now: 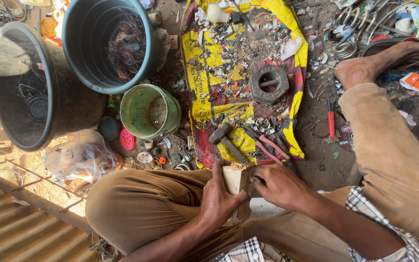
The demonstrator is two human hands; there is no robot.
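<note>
Person seated on the ground, knees drawn up in tan trousers. Left hand wraps a pale cream block — fingers closed around its side, holding it low between the knees. Right hand closes on the same block from the other side; what its fingertips pinch cannot be told. Just beyond the hands, a hammer and red-handled pliers lie on a yellow-and-red sack strewn with small scrap. A heavy hexagonal nut sits mid-sack. Left of it — a small green bucket, two larger dark tubs.
</note>
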